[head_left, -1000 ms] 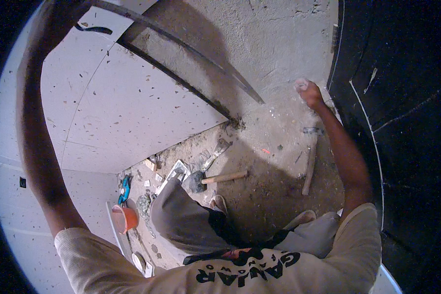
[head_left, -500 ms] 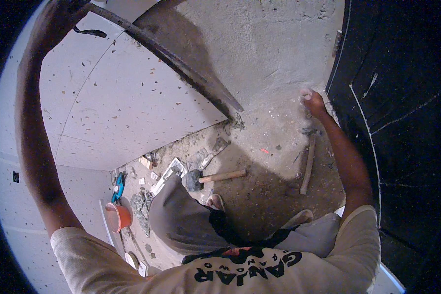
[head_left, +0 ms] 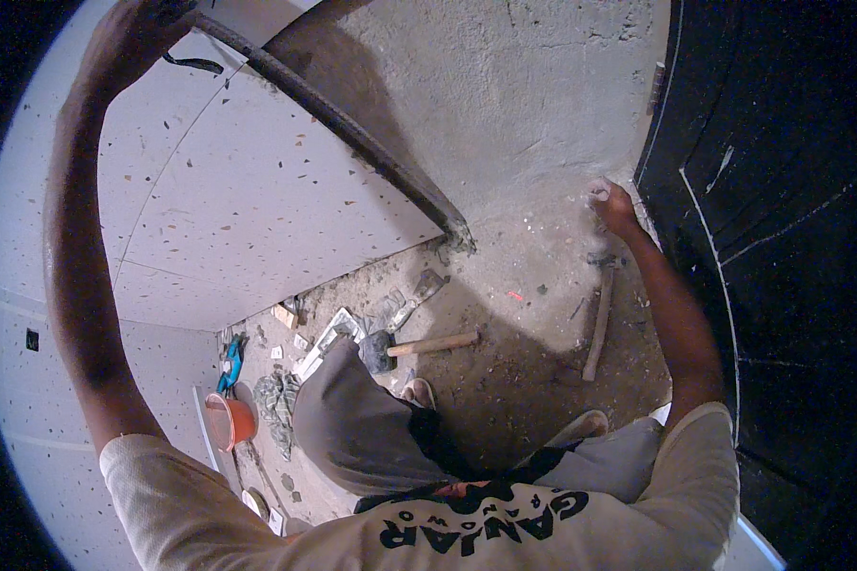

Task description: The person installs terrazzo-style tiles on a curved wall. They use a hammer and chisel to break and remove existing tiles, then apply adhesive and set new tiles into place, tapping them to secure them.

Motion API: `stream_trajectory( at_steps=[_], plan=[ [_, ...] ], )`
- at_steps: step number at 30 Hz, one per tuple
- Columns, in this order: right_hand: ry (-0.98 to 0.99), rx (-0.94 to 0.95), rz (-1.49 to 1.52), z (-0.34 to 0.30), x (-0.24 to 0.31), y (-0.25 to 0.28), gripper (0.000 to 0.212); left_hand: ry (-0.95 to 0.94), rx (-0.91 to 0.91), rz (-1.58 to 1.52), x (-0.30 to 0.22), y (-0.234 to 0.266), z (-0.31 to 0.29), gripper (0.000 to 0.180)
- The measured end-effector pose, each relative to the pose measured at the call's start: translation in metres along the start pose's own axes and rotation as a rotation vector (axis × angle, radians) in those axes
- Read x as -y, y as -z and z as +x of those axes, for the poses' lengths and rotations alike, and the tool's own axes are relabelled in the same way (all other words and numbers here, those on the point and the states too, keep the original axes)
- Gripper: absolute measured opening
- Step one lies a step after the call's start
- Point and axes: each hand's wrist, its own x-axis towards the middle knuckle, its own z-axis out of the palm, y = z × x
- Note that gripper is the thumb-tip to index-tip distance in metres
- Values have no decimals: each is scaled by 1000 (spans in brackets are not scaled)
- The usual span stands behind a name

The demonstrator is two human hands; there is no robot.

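Note:
At the upper left, my raised left hand is closed round the top end of a long, dark, dusty bar. This bar slants down along the edge of a speckled white tile panel, its lower end near the panel's bottom corner. My right hand is low by the foot of the rough grey wall, fingers drawn together. Something whitish shows at its fingertips; I cannot make out what. Below that hand a hammer with a wooden handle lies on the floor.
A mallet with a dark head lies by my left knee, near a trowel-like tool. Farther left are an orange bucket, a blue-handled tool and a crumpled cloth. A black panel stands along the right side.
My left hand has shifted slightly right with the bar. The bar's lower end has dropped toward the tile panel's corner. My right hand has moved down and right a little.

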Motion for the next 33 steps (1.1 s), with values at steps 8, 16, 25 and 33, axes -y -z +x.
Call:
stream_trajectory(
  at_steps=[8,16,25,33],
  plan=[
    [-182,69,379,1,-16,8,35,31,-32,-11,3,-6,9,12],
    [-44,-20,4,0,0,11,30,168,-36,-44,1,-1,6,19],
    [-21,-3,130,-3,15,-10,24,208,15,-14,1,-7,-4,18],
    [59,-67,52,7,-19,-9,21,242,0,-6,-2,2,5,20]
  ],
)
